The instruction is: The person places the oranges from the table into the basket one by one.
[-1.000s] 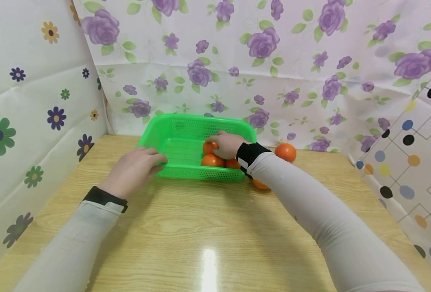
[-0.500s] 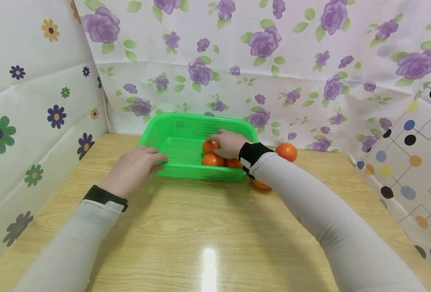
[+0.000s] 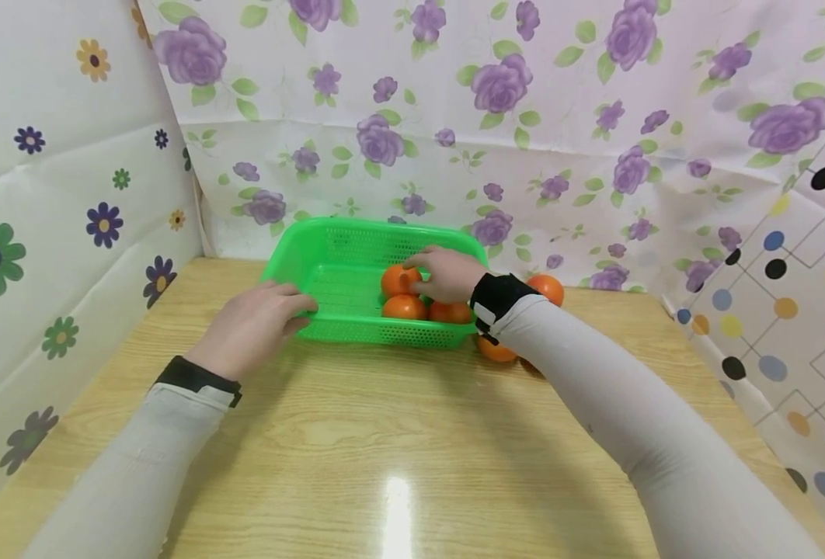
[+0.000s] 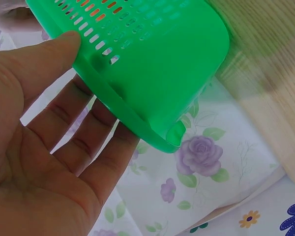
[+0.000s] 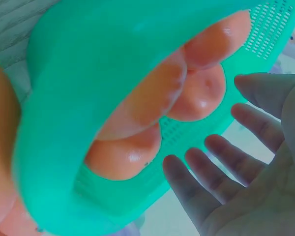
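The left hand (image 3: 255, 322) grips the basket (image 3: 356, 329) at its near left corner: the thumb (image 4: 44, 66) lies against the green rim, and the fingers (image 4: 61, 113) bend round to its other side, their tips hidden behind the plastic. The right hand (image 3: 449, 273) is over the right part of the basket, its fingers spread and only slightly bent, gripping nothing; the right wrist view shows a gap between the fingertips and the oranges. From the head, the thumb overlaps the edge of the upper orange (image 3: 398, 279), though the wrist view shows the two apart. The oranges sit together in the right half of the basket; the head view shows three, with two nearer ones (image 3: 404, 308) (image 3: 450, 313) along the front wall, and the right wrist view shows four. Outside, on the bench (image 3: 342, 442), one orange (image 3: 496, 348) lies just beside the near right corner and another (image 3: 548, 288) lies farther back, partly covered by the right sleeve (image 3: 580, 357).
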### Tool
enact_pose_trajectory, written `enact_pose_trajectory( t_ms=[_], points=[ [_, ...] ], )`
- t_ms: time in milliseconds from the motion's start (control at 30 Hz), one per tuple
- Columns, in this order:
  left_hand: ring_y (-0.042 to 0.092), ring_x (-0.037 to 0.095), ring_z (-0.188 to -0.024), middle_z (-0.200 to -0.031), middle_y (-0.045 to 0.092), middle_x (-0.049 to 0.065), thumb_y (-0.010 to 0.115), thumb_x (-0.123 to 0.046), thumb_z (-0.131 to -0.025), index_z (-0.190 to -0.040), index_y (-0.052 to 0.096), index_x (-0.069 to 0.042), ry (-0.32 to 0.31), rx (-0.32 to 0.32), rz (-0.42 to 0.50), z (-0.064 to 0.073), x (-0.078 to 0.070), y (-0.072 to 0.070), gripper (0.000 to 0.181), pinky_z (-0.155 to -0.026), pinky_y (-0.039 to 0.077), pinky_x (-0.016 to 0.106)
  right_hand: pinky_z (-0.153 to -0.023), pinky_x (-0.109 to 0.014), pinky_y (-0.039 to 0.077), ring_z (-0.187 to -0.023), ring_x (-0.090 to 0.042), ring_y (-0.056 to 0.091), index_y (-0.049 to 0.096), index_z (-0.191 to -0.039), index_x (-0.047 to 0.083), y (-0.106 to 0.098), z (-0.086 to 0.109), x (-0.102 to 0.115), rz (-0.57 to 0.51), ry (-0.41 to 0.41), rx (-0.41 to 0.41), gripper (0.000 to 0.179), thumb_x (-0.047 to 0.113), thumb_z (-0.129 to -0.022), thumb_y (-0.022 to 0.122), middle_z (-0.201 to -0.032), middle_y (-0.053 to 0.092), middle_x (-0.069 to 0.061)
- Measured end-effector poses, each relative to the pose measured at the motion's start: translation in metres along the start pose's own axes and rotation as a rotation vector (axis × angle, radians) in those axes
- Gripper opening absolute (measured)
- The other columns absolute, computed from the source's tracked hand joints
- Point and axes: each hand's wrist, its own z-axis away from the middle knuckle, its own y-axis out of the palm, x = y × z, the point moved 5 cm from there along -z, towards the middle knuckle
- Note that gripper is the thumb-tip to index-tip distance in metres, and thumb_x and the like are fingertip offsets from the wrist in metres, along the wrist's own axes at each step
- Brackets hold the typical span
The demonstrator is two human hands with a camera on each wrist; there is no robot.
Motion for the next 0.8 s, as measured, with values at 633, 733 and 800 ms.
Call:
enact_pose_trajectory(
  t_ms=[633,733,800],
  points=[
    [0.072,0.034,-0.103,-0.113,0.078,0.010,0.086,-0.004,-0.096,-0.116,0.082,-0.009,0.002,0.008,0.014,0.000,0.001,-0.002,0.021,-0.090,0.063,0.051,-0.125,-0.056,0.043,-0.152,-0.037,0.049,0.062,-0.156,0.009,-0.014,0.077,-0.023,-0.083,0.018,-0.228,0.047,0.027,-0.113,0.067,-0.159,0.059,-0.014],
    [0.072,0.034,-0.104,-0.114,0.078,0.010,0.086,-0.004,-0.096,-0.117,0.082,-0.009,-0.002,0.009,0.011,0.000,0.001,-0.003,0.022,-0.090,0.063,0.052,-0.123,-0.057,0.045,-0.147,-0.039,0.054,0.062,-0.156,0.008,-0.009,0.088,-0.022,-0.088,0.017,-0.282,0.048,0.025,-0.112,0.070,-0.156,0.061,-0.015],
    [0.072,0.034,-0.104,-0.114,0.078,0.010,0.086,-0.004,-0.096,-0.117,0.082,-0.009,-0.002,0.010,0.010,0.000,0.001,-0.002,0.022,-0.090,0.063,0.052,-0.121,-0.058,0.047,-0.145,-0.039,0.055,0.062,-0.156,0.010,-0.006,0.097,-0.020,-0.094,0.030,-0.309,0.049,0.025,-0.111,0.072,-0.155,0.062,-0.015]
  ],
)
